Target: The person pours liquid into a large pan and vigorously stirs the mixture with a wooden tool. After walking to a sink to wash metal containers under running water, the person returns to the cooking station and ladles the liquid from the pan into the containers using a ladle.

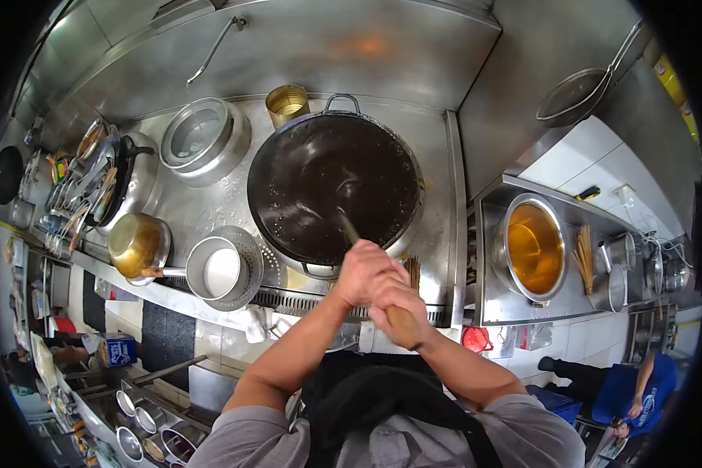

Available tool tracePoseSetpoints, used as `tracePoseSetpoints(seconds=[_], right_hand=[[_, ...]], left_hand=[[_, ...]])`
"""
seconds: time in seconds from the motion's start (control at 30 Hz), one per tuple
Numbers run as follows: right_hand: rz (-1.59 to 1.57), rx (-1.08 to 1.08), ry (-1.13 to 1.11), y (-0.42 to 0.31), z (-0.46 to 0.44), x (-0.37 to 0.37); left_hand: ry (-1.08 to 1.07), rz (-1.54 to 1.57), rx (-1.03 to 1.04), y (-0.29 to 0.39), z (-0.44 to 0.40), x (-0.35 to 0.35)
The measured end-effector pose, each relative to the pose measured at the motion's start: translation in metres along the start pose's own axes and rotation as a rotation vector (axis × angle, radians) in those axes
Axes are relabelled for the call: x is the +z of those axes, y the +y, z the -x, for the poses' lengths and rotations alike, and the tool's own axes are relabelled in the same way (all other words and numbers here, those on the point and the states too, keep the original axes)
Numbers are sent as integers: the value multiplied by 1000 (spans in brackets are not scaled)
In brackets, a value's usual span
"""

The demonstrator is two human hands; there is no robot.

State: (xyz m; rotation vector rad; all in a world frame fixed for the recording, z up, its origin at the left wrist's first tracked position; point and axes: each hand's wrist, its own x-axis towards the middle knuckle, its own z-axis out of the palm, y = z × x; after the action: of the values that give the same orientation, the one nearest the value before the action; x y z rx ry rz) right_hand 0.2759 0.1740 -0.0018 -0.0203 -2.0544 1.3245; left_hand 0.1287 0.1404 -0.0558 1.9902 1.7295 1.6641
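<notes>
A large two-handled wok (416, 187) full of dark, glossy liquid (327, 168) sits on the steel stove. Both of my hands are wrapped round a thick wooden handle (403, 327) just past the wok's near rim. My left hand (360, 271) is the farther one along the handle, and my right hand (398, 300) grips beside it, nearer my body. The tool's shaft slants down into the liquid, where its lower end is hidden. Ripples ring the spot near the shaft.
Left of the wok stand a lidded steel pot (203, 144), a saucepan (214, 269) and a brass-coloured pot (136, 242). Behind is a gold tin (287, 104). On the right, a bowl of amber liquid (534, 249) and skewers (583, 257). A person in blue (639, 394) stands lower right.
</notes>
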Motion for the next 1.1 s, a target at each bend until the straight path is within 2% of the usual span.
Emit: tracePoseSetpoints(seconds=[0.1, 0.17, 0.2, 0.3, 0.37, 0.43, 0.5, 0.57, 0.63, 0.67, 0.7, 0.77, 0.8, 0.93, 0.97, 1.03, 1.07, 1.1], right_hand=[[154, -44, 18, 6, -12, 8], [152, -4, 26, 4, -27, 30], [108, 28, 14, -1, -29, 39], [67, 89, 64, -10, -19, 44], [82, 23, 135, -13, -15, 44], [47, 44, 147, -8, -32, 57], [165, 87, 15, -13, -46, 67], [159, 47, 40, -23, -39, 70], [21, 67, 124, -36, -30, 63], [57, 64, 182, -23, -26, 62], [59, 74, 181, -20, -30, 60], [193, 91, 71, -10, -54, 61], [161, 98, 46, -6, -61, 66], [97, 86, 55, -33, -43, 53], [95, 79, 50, -28, -48, 49], [160, 39, 145, -20, -54, 44], [160, 28, 117, -17, -62, 47], [243, -23, 30, -9, -68, 48]], left_hand=[[8, 86, 44, -14, -7, -9], [-112, 7, 195, -24, -16, -40], [-156, -14, 73, -24, -10, -53], [-81, 67, 99, -13, 7, -40], [-82, 36, 82, -16, 8, -37], [-161, -82, 201, -24, -7, -51], [-179, -11, 198, -32, -4, -64], [-128, -52, 206, -30, 7, -64], [-52, 90, 105, -11, 7, -56], [-31, -2, 157, -20, 4, -47], [-12, -93, 202, -30, 1, -39], [-68, -30, 192, -45, -12, -55], [-111, 21, 192, -48, -16, -68], [-120, -142, 154, -15, 1, -60], [-30, 84, 31, -16, -1, -49], [-39, -68, 222, -19, -21, -46], [-72, 61, 247, -21, -30, -56], [-31, 189, 93, -38, -26, -57]])
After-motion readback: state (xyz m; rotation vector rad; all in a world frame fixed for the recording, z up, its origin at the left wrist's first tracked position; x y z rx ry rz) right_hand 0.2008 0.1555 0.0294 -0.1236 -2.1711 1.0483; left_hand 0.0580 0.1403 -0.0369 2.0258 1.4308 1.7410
